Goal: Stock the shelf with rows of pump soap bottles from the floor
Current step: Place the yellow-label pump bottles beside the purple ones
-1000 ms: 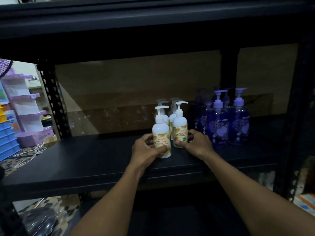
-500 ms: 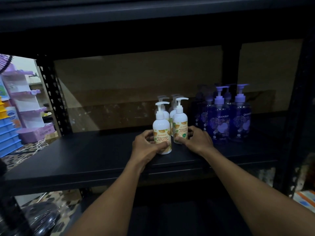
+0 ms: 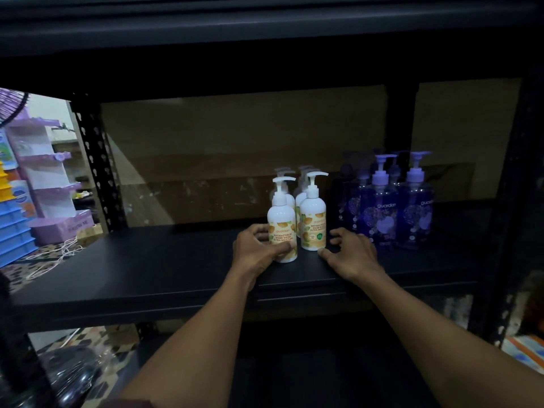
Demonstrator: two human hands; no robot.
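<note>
Two rows of white pump soap bottles with orange labels stand on the black shelf (image 3: 147, 275). My left hand (image 3: 257, 251) grips the front left white bottle (image 3: 281, 222) low on its body, thumb across the label. The front right white bottle (image 3: 313, 216) stands free beside it. My right hand (image 3: 351, 254) hovers just right of that bottle, fingers spread and relaxed, holding nothing. More white bottles (image 3: 300, 184) stand partly hidden behind. Several purple pump bottles (image 3: 382, 210) stand in rows to the right.
A black perforated upright (image 3: 97, 172) frames the shelf's left side, and a dark upper shelf (image 3: 265, 30) hangs overhead. Purple and white display stand (image 3: 44, 178) and blue crates (image 3: 11, 231) sit beyond on the left. Brown cardboard backs the shelf.
My right hand has let go of the front right white bottle and drawn back to the right with fingers spread. My left hand keeps its grip on the front left bottle.
</note>
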